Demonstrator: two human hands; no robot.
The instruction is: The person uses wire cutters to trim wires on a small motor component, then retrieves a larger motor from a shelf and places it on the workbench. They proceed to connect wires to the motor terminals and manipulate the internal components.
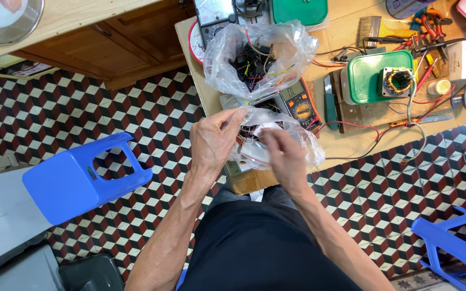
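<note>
Head view has your left hand (214,141) pinching the small plastic bag (276,141) at the table's (346,141) near edge, right hand (287,156) blurry, grip unclear, so it might slip off and spill.

- Low wooden workbench (351,141), corner toward the person.
- On it: clear plastic bag of wired parts (257,56), orange-and-grey multimeter (300,105), green-lidded plastic box (370,78), teal utility knife (330,105).
- Patterned tile floor (152,108) carries a blue plastic stool (79,180).
</note>
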